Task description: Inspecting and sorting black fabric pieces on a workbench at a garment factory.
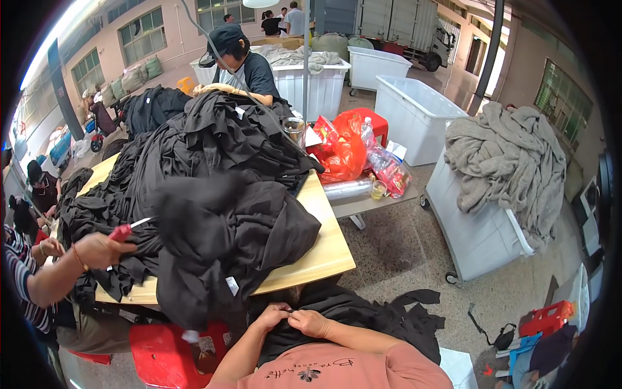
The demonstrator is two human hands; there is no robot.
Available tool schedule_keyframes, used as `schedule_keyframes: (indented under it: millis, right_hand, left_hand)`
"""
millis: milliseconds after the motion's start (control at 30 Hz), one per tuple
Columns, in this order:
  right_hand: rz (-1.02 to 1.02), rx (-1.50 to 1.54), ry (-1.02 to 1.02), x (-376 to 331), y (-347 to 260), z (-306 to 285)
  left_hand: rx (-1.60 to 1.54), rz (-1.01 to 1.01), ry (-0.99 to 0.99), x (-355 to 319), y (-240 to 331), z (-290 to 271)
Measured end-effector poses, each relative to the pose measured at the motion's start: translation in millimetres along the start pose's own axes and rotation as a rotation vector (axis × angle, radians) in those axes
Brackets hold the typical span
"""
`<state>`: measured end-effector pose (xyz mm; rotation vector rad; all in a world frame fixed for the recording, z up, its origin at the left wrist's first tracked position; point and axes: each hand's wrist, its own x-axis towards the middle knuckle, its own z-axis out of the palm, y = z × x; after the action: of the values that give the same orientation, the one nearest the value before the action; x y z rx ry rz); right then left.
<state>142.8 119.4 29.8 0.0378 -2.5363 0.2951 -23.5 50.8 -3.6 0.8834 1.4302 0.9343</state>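
Note:
Close together in front of my body, my left hand [273, 316] and my right hand [310, 323] are closed with fingertips nearly meeting. Between them they pinch the edge of a black garment [363, 319], whose cloth spreads over my lap and to the right. What exactly lies under the fingertips is too small to see. Just beyond my hands is a wooden table [334, 259] with a large heap of black garments [214, 139]. One garment hangs over the near edge and shows a white label [232, 285].
At left, a co-worker's hand [97, 251] holds a red-handled tool [120, 232] by the heap. Another person [249, 71] works across the table. A red stool [165, 356] stands near left. To the right are red plastic bags [340, 149] and a white bin [476, 240] of grey cloth.

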Motion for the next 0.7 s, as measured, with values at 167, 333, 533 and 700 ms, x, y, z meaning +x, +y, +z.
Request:
schedule_keyframes:
  millis: [167,333,533,700]
  right_hand:
    - [0.070,0.013,-0.011,0,1,-4]
    - [-0.043,0.066,-0.015,13,2,-12]
    - [0.029,0.047,0.013,15,7,-4]
    - [0.017,0.108,-0.033,15,7,2]
  left_hand:
    - [-0.016,-0.050,0.003,-2,12,7]
    - [-0.174,-0.085,0.006,0,2,3]
    - [-0.161,-0.025,0.022,-7,-1,-2]
    - [-0.197,-0.106,-0.026,-9,0,-8]
